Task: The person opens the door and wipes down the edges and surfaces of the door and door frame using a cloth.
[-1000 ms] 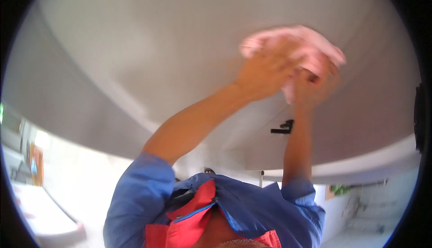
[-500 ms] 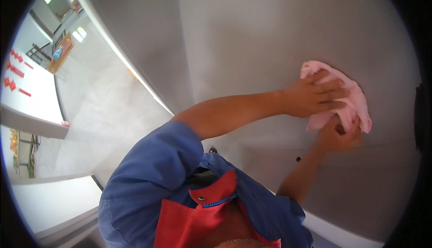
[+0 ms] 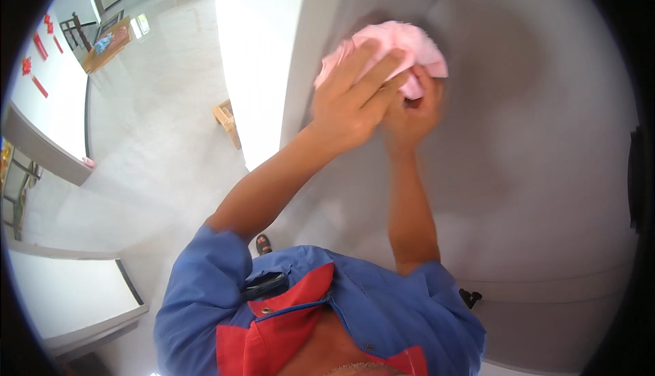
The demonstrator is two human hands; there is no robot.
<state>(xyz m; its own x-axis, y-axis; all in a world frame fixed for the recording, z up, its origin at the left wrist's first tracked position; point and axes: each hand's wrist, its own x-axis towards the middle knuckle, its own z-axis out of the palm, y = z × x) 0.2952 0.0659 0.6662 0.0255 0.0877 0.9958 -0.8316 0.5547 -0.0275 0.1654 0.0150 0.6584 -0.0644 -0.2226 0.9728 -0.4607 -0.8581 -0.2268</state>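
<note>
A bunched pink cloth [image 3: 424, 45] is pressed against a smooth grey panel [image 3: 559, 123], close to where it meets a recessed grey edge on the left. My left hand [image 3: 344, 110] lies on the cloth with its fingers stretched out flat. Beside it, my right hand [image 3: 417, 118] grips the cloth's near edge, thumb and fingers curled round a fold. The two hands touch or nearly touch. The cloth and my fingers hide the panel behind them.
Left of the panel stands a white wall edge [image 3: 263, 55], with a small wooden stool [image 3: 227, 123] beside it. Further off are a wooden table [image 3: 109, 45] and red hanging decorations [image 3: 39, 45]. A small black fitting [image 3: 469, 299] sits low on the panel. A sandalled foot [image 3: 263, 243] shows below.
Both hands and the pink cloth have moved left and up across the grey panel, to near its left edge. The view has shifted, showing more of the white wall edge and the stool.
</note>
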